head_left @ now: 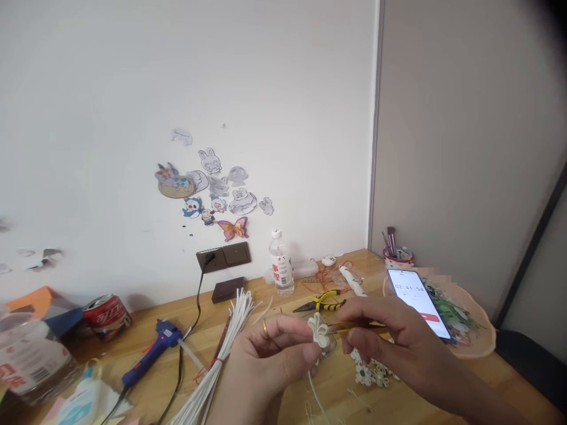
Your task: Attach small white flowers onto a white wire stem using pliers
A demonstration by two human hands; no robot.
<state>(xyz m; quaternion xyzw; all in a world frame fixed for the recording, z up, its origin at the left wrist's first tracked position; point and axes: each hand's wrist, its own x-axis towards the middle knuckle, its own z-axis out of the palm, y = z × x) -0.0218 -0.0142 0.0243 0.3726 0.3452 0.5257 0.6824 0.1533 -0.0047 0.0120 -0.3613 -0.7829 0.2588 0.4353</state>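
Observation:
Pinched between the thumb and index finger of my left hand (283,354) is a small white looped cord flower (318,330), with a white cord tail hanging below it. My right hand (390,342) is closed on yellowish tweezers (354,324), whose thin tips point left at the flower's right edge. Whether the tips touch the flower I cannot tell. Several finished cord flowers (370,375) lie on the table under my right hand. Just behind my hands are yellow-black pliers (321,302).
A bundle of white cords (212,372), a blue glue gun (153,353) and a red can (107,317) are on the left. A water bottle (282,265) stands at the wall. On the right, a phone (419,304) leans over a pink tray (481,345).

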